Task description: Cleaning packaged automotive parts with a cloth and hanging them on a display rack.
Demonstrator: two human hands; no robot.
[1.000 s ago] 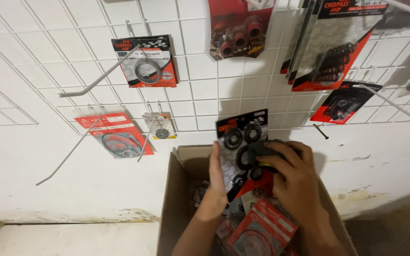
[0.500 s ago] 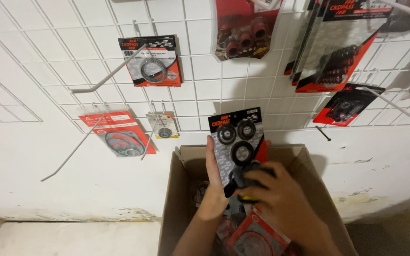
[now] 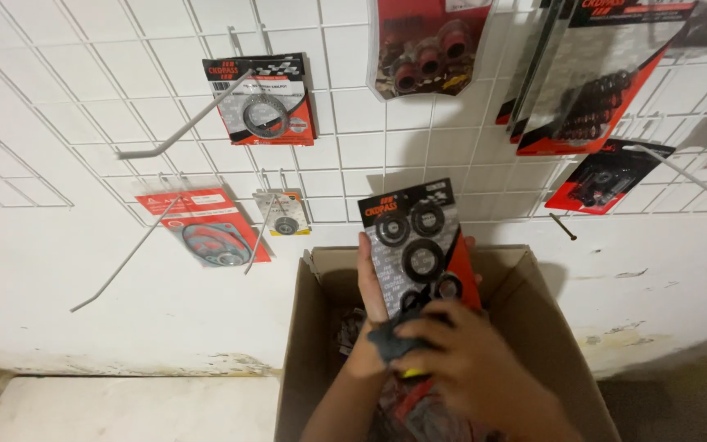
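My left hand (image 3: 370, 286) holds a carded pack of black rubber rings (image 3: 419, 241) upright, above an open cardboard box (image 3: 304, 344). My right hand (image 3: 464, 368) presses a dark grey cloth (image 3: 390, 342) against the lower part of that pack. More red-and-black packs (image 3: 419, 413) lie inside the box, mostly hidden under my arms.
A white wire grid wall (image 3: 345, 147) carries hanging packs: a ring pack (image 3: 263, 102), a red gasket pack (image 3: 206, 229), a small bearing card (image 3: 284, 214), a pack of red parts (image 3: 427, 49) and long chain packs (image 3: 591, 74). Bare metal hooks (image 3: 182, 135) stick out at left and right.
My right hand has slid down from the pack's upper half to its lower end, with the cloth. The left hand keeps holding the pack upright.
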